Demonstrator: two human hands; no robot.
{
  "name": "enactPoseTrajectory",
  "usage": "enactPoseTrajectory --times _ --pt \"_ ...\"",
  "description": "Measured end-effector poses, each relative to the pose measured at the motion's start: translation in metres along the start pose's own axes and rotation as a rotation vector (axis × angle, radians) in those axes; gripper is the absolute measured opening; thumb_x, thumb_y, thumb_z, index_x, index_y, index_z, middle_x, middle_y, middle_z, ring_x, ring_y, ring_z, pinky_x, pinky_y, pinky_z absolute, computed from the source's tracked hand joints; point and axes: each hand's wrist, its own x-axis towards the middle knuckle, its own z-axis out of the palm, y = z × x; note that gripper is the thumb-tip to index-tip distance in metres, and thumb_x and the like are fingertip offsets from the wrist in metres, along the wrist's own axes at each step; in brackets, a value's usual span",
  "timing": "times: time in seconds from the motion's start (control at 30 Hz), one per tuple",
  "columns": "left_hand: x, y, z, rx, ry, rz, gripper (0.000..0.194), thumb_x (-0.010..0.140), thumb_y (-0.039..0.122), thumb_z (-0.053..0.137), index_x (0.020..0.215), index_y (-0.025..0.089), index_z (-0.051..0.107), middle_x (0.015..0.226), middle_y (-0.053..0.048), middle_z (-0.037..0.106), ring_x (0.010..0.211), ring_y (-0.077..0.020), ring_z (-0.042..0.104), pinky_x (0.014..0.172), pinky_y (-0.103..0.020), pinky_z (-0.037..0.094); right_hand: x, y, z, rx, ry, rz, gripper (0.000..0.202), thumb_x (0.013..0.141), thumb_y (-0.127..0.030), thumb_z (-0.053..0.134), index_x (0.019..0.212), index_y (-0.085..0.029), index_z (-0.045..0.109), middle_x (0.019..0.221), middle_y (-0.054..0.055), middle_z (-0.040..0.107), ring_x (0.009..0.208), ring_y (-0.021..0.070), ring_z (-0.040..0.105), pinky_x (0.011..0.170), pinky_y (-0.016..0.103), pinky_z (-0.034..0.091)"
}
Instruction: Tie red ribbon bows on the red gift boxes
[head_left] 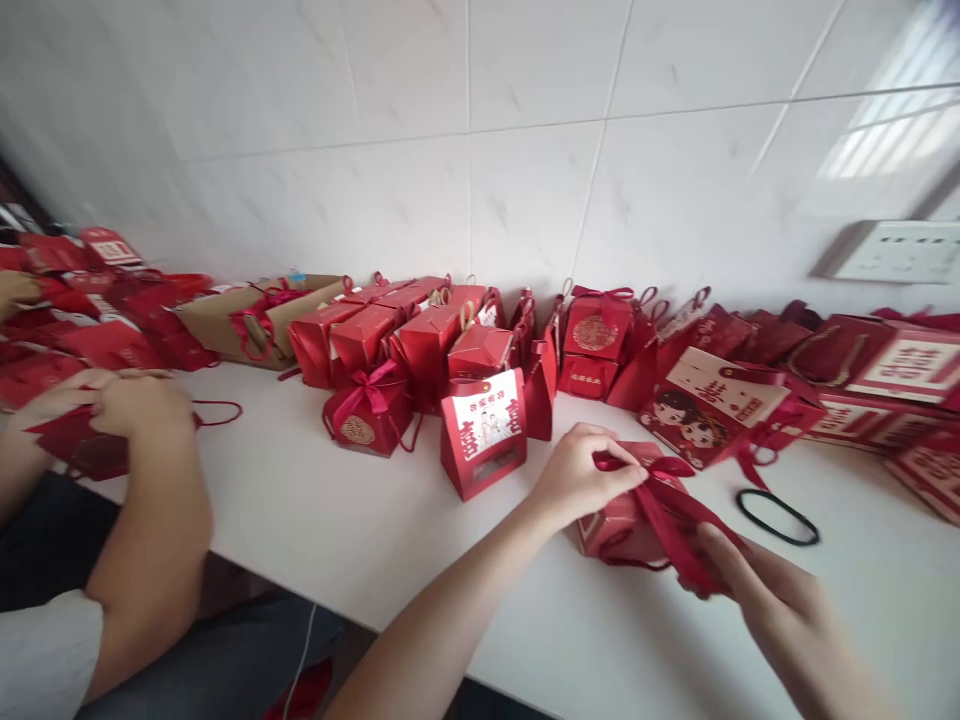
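Observation:
A red gift box stands on the white table in front of me, with a dark red ribbon tied over its top in a bow. My left hand pinches a loop of that ribbon between thumb and fingers at the bow. On the other side, my right hand is closed on the wide ribbon tail, low at the box's right. A thin red cord hangs along the box's front. Part of the box is hidden behind the ribbon and my hands.
Red gift boxes line the wall, several with bows. Nearer stand a bow-tied box and a windowed box. A black hair band lies at right. At left, a co-worker's hands hold another red box near a cardboard carton.

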Motion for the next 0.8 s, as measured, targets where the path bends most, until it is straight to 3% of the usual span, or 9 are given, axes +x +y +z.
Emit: enactPoseTrajectory --times 0.1,0.23,0.43,0.63,0.8 --pt "0.001 0.002 -0.001 0.017 -0.007 -0.013 0.002 0.07 0.021 0.07 0.072 0.019 0.071 0.105 -0.007 0.059 0.106 -0.0225 0.058 0.097 -0.034 0.044 -0.002 -0.01 0.006 0.07 0.017 0.189 0.053 0.073 -0.068 0.05 0.058 -0.018 0.065 0.059 0.007 0.066 0.057 0.0221 0.062 0.052 0.028 0.051" --pt "0.0 0.005 -0.002 0.026 -0.017 -0.047 0.002 0.071 0.021 0.07 0.072 0.019 0.07 0.109 -0.007 0.058 0.105 -0.022 0.058 0.097 -0.034 0.043 0.001 -0.007 0.005 0.185 -0.02 0.186 0.054 0.077 -0.068 0.046 0.062 -0.018 0.063 0.063 0.005 0.063 0.063 0.0196 0.058 0.064 0.029 0.05" --pt "-0.001 0.007 -0.003 0.046 -0.015 -0.041 0.002 0.073 0.021 0.068 0.071 0.02 0.069 0.11 -0.007 0.058 0.108 -0.0233 0.057 0.099 -0.036 0.042 0.0 -0.013 0.004 0.19 -0.024 0.153 0.052 0.084 -0.062 0.044 0.058 -0.018 0.053 0.056 0.001 0.051 0.053 0.0133 0.043 0.05 0.024 0.037" --pt "0.001 0.008 -0.002 0.058 -0.012 -0.056 0.004 0.072 0.021 0.067 0.07 0.019 0.068 0.11 -0.007 0.059 0.106 -0.0229 0.058 0.098 -0.036 0.041 -0.017 -0.018 0.017 0.138 -0.082 0.14 0.056 0.084 -0.062 0.041 0.049 -0.018 0.044 0.048 -0.003 0.031 0.044 0.0092 0.023 0.043 0.023 0.02" --pt "0.001 0.009 -0.003 0.07 -0.013 -0.086 0.007 0.072 0.022 0.066 0.066 0.019 0.066 0.112 -0.006 0.059 0.105 -0.0217 0.059 0.096 -0.033 0.042 -0.019 -0.007 0.023 0.129 -0.098 0.157 0.058 0.085 -0.061 0.037 0.048 -0.017 0.044 0.053 0.001 0.045 0.046 0.0102 0.027 0.045 0.025 0.022"
